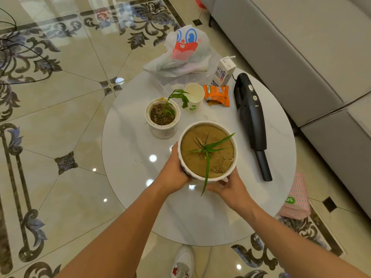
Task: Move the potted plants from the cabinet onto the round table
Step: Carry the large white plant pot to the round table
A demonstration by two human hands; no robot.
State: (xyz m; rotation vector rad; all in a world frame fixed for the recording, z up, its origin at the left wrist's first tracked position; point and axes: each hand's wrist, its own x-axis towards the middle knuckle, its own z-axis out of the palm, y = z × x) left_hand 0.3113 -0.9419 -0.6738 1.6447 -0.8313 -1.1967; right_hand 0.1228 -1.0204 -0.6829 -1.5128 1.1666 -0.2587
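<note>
The head view looks down on a round table (128, 177) with a white marble-like top, standing on a patterned tile floor beside a grey sofa (291, 57).

The person holds a big pot (207, 151) with both hands over the middle of the table, a little toward the near edge. The left hand (176, 173) is pressed flat against the pot's left wall, and the right hand (228, 187) cups the near right side from below the rim. The fingers of both are wrapped on the pot, so each hand grasps it. Two hands are probably used because the pot is wide and full of dry brown soil, so it is likely heavy. Whether its bottom already touches the table cannot be seen. A thin green plant grows from the centre, and one long leaf hangs over the near rim between the hands.

A small pot (163, 119) with a young plant already stands on the table, just behind the big pot on the left, close to it. It seems the pots are being grouped together.

The far side of the table is crowded: a paper cup (194, 96), a snack pack (217, 95), a milk carton (221, 72) and a plastic bag (180, 55). A black hand vacuum (251, 121) lies along the right edge. This likely explains the choice of the free middle area. The cabinet is not in view.
</note>
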